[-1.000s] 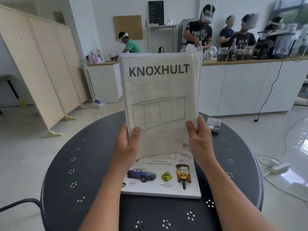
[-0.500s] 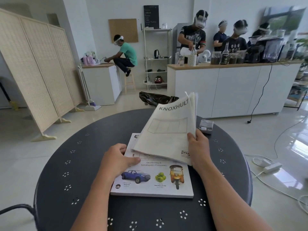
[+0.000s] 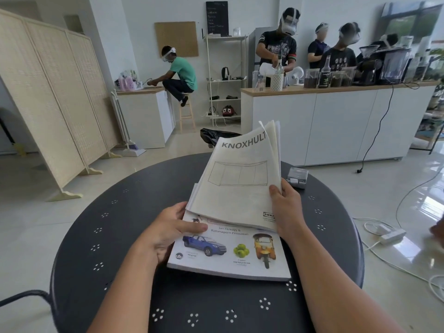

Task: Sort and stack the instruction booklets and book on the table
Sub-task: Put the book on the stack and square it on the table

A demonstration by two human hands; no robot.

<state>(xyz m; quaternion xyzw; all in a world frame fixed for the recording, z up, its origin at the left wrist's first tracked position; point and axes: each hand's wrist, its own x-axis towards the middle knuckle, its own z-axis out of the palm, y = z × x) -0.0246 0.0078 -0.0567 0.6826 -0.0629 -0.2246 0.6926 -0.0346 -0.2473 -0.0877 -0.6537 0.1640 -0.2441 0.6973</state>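
Note:
A white book with a blue truck, green apples and a yellow tuk-tuk on its cover lies flat on the round dark table. Above it, tilted, is a stack of pale KNOXHULT instruction booklets, its near edge resting on the book and its far edge raised. My right hand grips the booklets' right edge, thumb on top. My left hand holds the book's left edge, thumb lying on the cover just below the booklets' near left corner.
A small grey box sits on the table's far right. A folding screen stands at the left, a white counter with several people behind. Cables and a power strip lie on the floor at right.
The booklets, held upright in both hands a second ago, have come down onto the book. My left hand let go of them and moved to the book's left edge.

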